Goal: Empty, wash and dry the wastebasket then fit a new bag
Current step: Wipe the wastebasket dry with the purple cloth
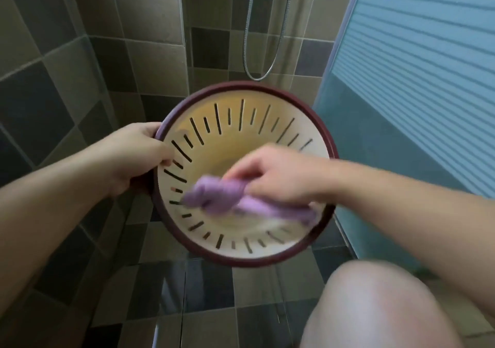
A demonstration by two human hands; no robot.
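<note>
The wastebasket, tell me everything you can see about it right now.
The wastebasket is round, cream inside, with a dark maroon rim and slim slots cut through its wall; it looks like plastic. It is held off the tiled floor, tipped so its mouth faces the camera, and holds no bag or rubbish. The left hand grips the rim on the left side. The right hand holds a bunched purple cloth inside it, against the lower wall, blurred with motion.

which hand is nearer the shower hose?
Left. The left hand grips the wastebasket rim at its left side, somewhat nearer the shower hose; the right hand, holding the purple cloth, sits lower inside.
</note>
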